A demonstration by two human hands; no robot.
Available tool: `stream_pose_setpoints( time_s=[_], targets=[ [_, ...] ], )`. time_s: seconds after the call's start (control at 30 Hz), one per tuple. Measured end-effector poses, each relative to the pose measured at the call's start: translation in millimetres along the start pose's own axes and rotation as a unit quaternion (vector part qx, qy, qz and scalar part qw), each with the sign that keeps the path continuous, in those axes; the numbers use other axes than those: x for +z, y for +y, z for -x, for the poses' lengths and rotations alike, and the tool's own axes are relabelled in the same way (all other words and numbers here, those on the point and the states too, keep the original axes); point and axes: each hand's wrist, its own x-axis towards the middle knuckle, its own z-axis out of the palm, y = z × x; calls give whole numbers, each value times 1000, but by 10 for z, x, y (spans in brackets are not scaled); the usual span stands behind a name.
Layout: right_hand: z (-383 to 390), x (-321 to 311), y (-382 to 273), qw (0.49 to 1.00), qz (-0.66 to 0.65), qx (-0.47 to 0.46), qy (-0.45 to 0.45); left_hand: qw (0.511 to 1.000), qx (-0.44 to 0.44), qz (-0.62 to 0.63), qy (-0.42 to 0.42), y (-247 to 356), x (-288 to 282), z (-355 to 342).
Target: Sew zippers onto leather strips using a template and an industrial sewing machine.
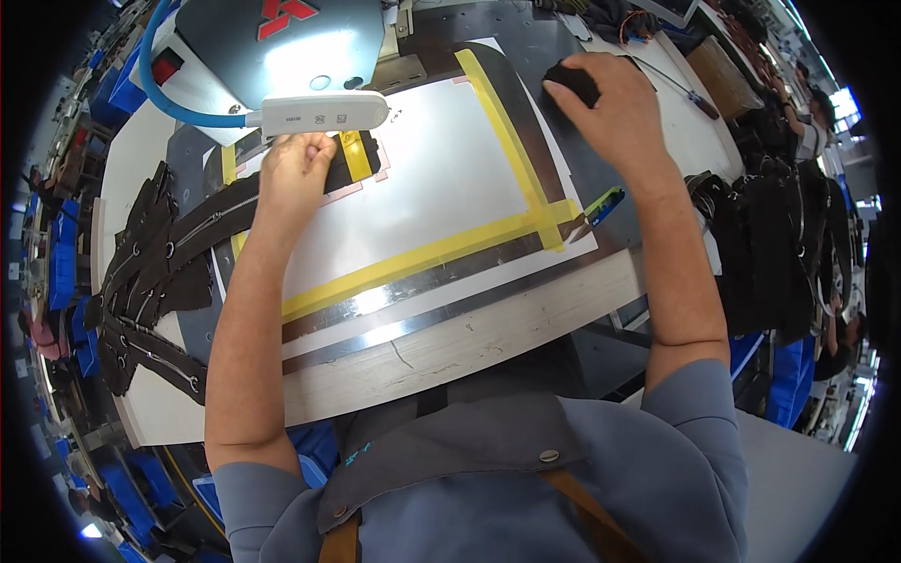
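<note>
My left hand [296,174] has its fingers pressed together at the end of a dark fabric strip with a zipper [221,214], which lies across the left side of a white sheet [432,178] edged in yellow tape. Just right of those fingers, a yellow band [356,157] crosses the strip's dark end, beside small pink corner marks on the sheet. At the far right of the bench, my right hand [615,108] curls round a small black piece [574,84]; whether it is cloth or a pad I cannot tell.
A white lamp head [324,113] on a blue flexible neck hangs over my left hand, before a grey machine [328,52]. Dark zippered strips [141,272] pile up at the left. A green cutter [603,205], a screwdriver [699,101] and black strapped goods [774,244] are at the right.
</note>
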Motion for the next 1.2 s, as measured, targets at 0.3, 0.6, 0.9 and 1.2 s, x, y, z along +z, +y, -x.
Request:
stream_pose_setpoints(
  time_s=[0.3,0.6,0.9,1.2],
  targets=[
    [181,-29,401,986,57,130,-83,985,89,-128,68,38,-185,206],
    [-92,-293,-198,992,102,-62,47,962,-55,267,-21,305,-18,431],
    [-98,108,-1355,950,-177,-216,-136,829,-195,481,-208,472,88,393],
    [-184,730,-1042,941,-220,-221,-131,992,111,4,66,288,-14,252]
  ],
)
